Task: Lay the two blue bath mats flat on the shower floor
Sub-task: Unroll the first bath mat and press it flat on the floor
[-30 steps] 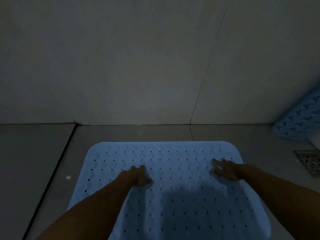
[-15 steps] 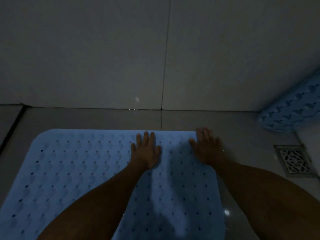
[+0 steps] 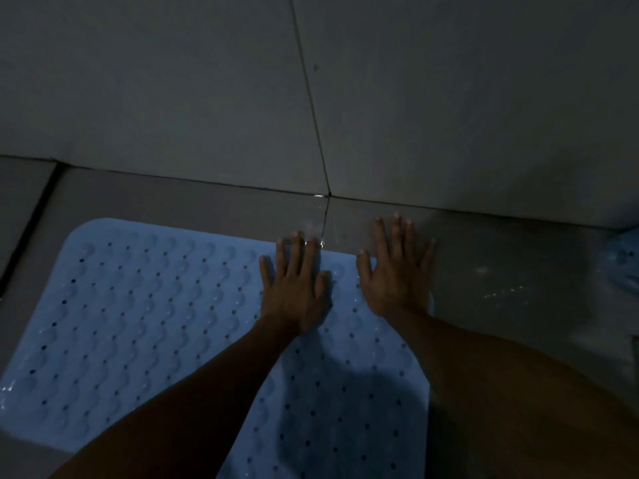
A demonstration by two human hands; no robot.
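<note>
While the glossy, wet-looking tiled floor (image 3: 501, 271) is being covered, a blue mat (image 3: 138, 323), dimpled, perforated and probably limp and slippery, is being pressed flat near its far right corner by the left hand (image 3: 294, 288) and right hand (image 3: 397, 274), fingers straight, nothing gripped; a second mat (image 3: 624, 261) is being left at the right edge.

Under our flat fingers (image 3: 299, 257) the blue mat (image 3: 145, 323) looked like soft, matt rubbery plastic, embossed in wavy bumps and punched with small holes. Just beyond our fingertips the floor tile (image 3: 501, 271) was smooth and glossy, wet-looking; the wall tile (image 3: 173, 91) above looked smooth, duller.
</note>
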